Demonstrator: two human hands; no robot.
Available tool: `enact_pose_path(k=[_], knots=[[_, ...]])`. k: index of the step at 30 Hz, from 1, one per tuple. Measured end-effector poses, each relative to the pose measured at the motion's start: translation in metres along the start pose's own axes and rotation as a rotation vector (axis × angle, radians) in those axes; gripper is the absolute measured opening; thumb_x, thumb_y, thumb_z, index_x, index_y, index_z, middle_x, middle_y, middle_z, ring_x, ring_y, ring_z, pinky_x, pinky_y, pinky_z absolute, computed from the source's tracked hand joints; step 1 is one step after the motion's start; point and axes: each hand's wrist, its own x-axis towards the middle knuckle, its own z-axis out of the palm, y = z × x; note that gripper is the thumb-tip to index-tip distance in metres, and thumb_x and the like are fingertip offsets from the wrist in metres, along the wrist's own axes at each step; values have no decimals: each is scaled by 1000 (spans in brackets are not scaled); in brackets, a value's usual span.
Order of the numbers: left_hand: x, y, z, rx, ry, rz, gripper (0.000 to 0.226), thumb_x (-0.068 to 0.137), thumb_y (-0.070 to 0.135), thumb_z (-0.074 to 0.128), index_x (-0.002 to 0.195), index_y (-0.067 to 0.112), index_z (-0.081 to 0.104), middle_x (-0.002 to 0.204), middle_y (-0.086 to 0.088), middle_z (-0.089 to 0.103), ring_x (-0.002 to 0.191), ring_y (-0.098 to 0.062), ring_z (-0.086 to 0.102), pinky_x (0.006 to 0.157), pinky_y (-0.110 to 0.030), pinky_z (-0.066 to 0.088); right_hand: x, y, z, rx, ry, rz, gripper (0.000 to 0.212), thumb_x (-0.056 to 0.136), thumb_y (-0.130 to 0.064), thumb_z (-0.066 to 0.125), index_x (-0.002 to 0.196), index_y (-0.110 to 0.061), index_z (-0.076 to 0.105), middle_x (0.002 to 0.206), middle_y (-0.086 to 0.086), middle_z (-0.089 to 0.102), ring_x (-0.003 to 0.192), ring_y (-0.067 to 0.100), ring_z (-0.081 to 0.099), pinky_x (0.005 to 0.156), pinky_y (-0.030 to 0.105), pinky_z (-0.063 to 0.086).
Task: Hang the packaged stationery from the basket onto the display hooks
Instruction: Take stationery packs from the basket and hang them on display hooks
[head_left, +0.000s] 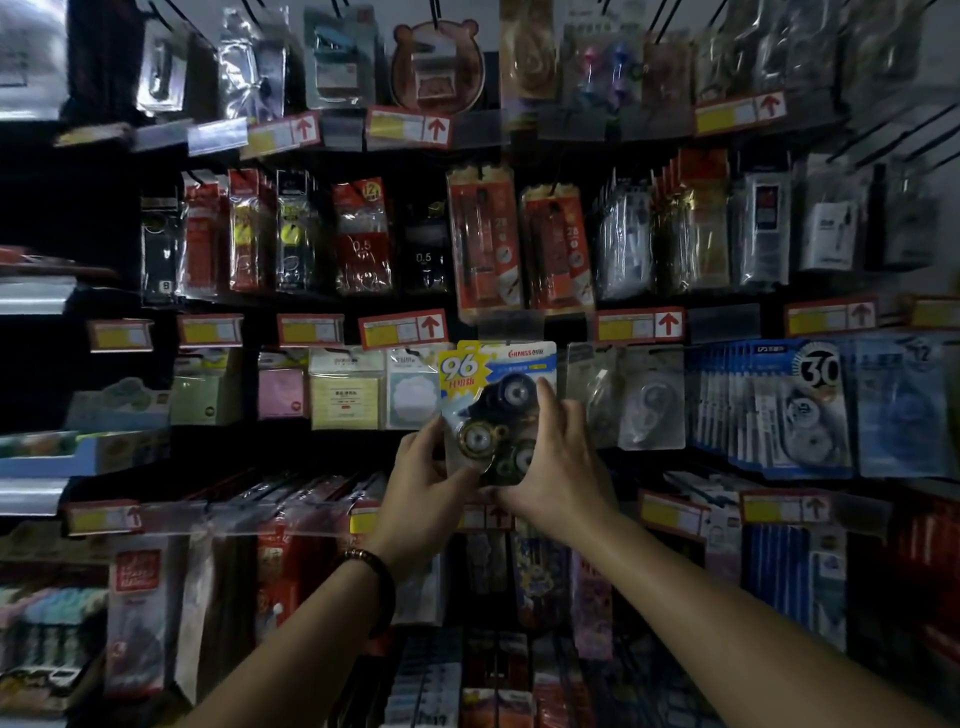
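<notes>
Held pack: a blister card of correction tapes (496, 395), marked with a large "96", is held upright against the middle of the display wall.
Left hand (431, 467): the card's lower left edge is pinched between curled fingers and thumb.
Right hand (558, 462): the card's lower right corner is grasped, with one finger laid up along its right side.
Card position: its top edge is just below a price label (402, 329) with a red arrow; whether it is on a hook cannot be told.
Left neighbours: sticky-note packs (345, 395) are hung just beside the card.
Right neighbours: a clear blister pack (652, 400) is hung near, with blue tape packs (779, 410) further right.
Row above: red pen packs (485, 239) are hung over the card.
Wrist: a dark bracelet (374, 566) is worn on the left arm.
</notes>
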Motion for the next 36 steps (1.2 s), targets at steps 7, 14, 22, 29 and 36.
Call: enact_pose_path(k=[7,14,22,29,36], knots=[[-10,-12,-3,30,25,24,56,83,47,73,123,78,50,136,18,51,111,2,66,90,-24,60,0,7,4,-27,33,11,150,51,-86,80,162,-33,-6,144,-3,22,132,26,47,87,41,57],[-4,-18,-10,84,30,10,65,101,20,70,159,34,43,141,15,50,115,2,63,91,-25,59,30,6,3,-14,47,52,150,50,-76,89,160,-38,-5,145,-3,20,133,31,46,91,45,54],[-11,-23,-17,101,61,28,52,99,24,74,136,52,51,134,26,37,112,4,62,90,-20,58,30,9,4,-4,51,39,148,50,-77,88,161,-36,-2,143,-3,19,135,30,42,101,43,51],[-23,-28,-17,121,69,16,44,99,24,74,135,42,57,134,19,39,105,15,56,81,-8,55,22,9,0,18,28,60,146,52,-73,91,160,-39,-2,147,-4,17,138,32,41,104,42,49],[-29,-30,-18,92,39,13,38,98,17,73,125,41,63,132,13,44,103,10,61,80,-4,52,37,2,-7,45,-22,97,143,50,-70,93,160,-27,14,136,-2,23,131,26,45,107,30,40]])
